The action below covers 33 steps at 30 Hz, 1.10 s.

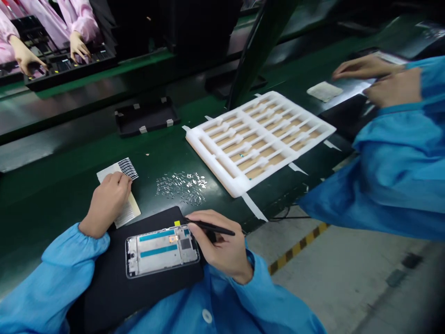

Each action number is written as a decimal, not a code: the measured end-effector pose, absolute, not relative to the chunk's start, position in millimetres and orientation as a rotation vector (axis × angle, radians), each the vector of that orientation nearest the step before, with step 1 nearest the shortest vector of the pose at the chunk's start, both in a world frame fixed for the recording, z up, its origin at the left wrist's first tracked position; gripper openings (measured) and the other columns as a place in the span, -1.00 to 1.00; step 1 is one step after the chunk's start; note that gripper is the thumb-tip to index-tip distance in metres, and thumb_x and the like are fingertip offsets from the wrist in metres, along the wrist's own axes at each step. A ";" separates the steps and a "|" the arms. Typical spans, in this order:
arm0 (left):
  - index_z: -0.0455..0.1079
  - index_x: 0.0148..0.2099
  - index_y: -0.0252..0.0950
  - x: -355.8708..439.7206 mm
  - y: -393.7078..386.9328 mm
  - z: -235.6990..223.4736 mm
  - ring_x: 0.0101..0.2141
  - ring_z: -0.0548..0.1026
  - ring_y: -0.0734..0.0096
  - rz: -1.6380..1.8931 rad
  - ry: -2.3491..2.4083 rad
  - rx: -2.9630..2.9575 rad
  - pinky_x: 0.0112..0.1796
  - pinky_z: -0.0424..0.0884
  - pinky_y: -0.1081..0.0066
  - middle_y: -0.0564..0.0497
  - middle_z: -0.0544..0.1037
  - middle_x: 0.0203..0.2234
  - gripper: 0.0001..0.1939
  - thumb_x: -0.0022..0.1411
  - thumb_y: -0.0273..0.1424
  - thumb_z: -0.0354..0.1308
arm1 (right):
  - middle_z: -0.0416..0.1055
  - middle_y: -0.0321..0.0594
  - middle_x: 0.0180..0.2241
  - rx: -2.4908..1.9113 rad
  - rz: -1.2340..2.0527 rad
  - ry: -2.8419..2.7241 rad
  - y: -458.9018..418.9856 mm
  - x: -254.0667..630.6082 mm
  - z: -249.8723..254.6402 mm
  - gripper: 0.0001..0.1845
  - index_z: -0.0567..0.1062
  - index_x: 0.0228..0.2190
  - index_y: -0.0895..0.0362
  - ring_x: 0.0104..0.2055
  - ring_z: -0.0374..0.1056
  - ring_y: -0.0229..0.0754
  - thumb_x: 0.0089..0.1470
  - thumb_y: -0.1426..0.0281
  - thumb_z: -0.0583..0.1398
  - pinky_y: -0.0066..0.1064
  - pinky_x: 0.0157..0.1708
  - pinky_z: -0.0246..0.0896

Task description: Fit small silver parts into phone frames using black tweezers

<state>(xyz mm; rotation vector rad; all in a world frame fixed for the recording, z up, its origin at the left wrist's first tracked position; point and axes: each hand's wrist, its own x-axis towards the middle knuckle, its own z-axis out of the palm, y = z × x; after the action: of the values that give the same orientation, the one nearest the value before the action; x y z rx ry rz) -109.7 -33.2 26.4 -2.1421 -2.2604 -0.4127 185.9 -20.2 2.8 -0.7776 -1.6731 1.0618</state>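
My right hand (219,243) grips black tweezers (217,228), their tip at the upper right corner of a phone frame (158,259). The frame is silver with two blue strips, and a yellow tab (177,223) sticks out at its upper edge. It lies flat on a black pad (107,287). To the left, my left hand (109,199) has its fingers curled closed on a pale sheet (128,214) with rows of thin dark strips; the fingertips hide part of it. Many small shiny pieces (182,188) lie scattered on the green bench beyond the pad.
A white slotted foam tray (239,183) is taped to the green bench (69,185). Behind stands a black tray (148,116) with tape bits. At right, a co-worker's hands (392,83) are near a white cloth (324,91). Across, another person's hands (79,46) work over a dark tray (71,74).
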 end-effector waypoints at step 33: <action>0.53 0.05 -0.27 -45.0 -121.2 40.3 -0.03 0.63 0.19 -0.561 -1.961 -2.597 0.04 0.61 0.19 -0.11 0.66 -0.04 -0.76 0.55 -0.35 0.06 | 0.57 -0.07 -0.16 -0.687 0.412 -2.506 -16.6 194.6 4.0 -0.62 0.55 -0.09 0.17 -0.25 0.53 -0.13 0.28 0.67 0.01 -0.36 -0.34 0.43</action>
<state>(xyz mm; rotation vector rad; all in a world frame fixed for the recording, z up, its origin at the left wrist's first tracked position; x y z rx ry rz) -45.0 -121.2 40.3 -2.5972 -1.9613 -0.5609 194.6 -16.6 4.0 -0.6869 -2.5064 0.4117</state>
